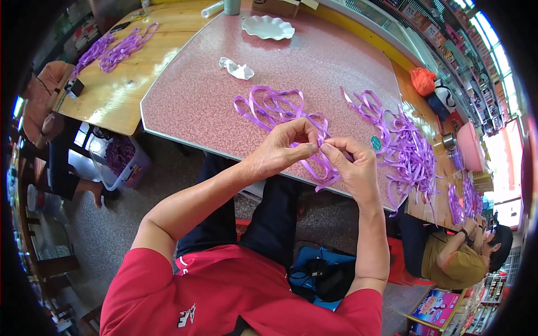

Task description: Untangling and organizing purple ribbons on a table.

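My left hand [278, 150] and my right hand [357, 167] meet over the near edge of the pink speckled tabletop [190, 95]. Thumb and fingertips are pinched on both, close together, on a thin purple ribbon [323, 133]. The exact spot they grip is partly hidden by the fingers. Loose loops of the same purple ribbon [255, 115] lie just beyond my left hand, and an end hangs below between my hands. Right of my right hand spreads a big tangled heap of purple ribbons [412, 154], with a round green tag [376, 143] at its left side.
A crumpled clear plastic wrapper [238, 69] and a white scalloped plate [268, 27] sit farther back. More purple ribbons [126, 47] lie on the wooden table at left. One person [462, 255] sits at right, another at far left. A ribbon-filled plastic bin [119, 162] stands on the floor.
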{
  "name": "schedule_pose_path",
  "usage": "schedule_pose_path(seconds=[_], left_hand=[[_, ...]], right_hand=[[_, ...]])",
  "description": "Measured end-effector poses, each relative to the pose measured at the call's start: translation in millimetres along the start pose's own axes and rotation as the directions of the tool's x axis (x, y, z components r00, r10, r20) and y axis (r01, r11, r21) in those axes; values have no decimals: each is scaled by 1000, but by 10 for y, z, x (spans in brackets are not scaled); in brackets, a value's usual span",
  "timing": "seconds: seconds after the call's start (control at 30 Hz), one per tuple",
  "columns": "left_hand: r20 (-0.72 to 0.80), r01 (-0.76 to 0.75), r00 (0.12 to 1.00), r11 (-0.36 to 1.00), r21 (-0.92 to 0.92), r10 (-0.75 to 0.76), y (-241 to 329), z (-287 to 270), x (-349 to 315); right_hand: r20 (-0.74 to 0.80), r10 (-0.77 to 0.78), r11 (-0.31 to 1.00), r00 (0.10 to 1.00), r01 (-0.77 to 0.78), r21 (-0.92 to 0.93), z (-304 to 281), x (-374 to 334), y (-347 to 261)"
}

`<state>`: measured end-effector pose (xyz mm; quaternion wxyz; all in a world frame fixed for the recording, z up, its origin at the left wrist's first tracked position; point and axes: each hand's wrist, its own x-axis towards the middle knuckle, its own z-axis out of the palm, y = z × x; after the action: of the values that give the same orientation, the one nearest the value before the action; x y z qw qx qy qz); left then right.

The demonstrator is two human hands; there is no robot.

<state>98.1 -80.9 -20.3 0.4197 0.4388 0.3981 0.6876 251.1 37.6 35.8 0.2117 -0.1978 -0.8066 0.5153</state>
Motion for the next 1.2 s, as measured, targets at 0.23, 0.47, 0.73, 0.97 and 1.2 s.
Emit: schedule_pose_path(seconds=[0.23,0.47,0.73,0.97,1.2], left_hand=[[-16,-66,998,993,93,67,-51,16,7],[-12,-13,1000,992,-122,12,-4,52,-32],[-11,-5,1000,986,-166,3,-35,21,-45],[21,-3,1000,989,-151,7,-40,16,-59],[-38,-152,983,916,372,178,29,66,-124]], right_hand=[[56,-97,991,994,101,-86,-16,-6,-45],[88,14,999,996,-16,29,-34,-17,17],[55,63,997,996,-65,42,3,-22,-35],[71,81,994,994,-86,70,-72,-50,17],[25,70,992,997,-72,102,-41,-64,-8]])
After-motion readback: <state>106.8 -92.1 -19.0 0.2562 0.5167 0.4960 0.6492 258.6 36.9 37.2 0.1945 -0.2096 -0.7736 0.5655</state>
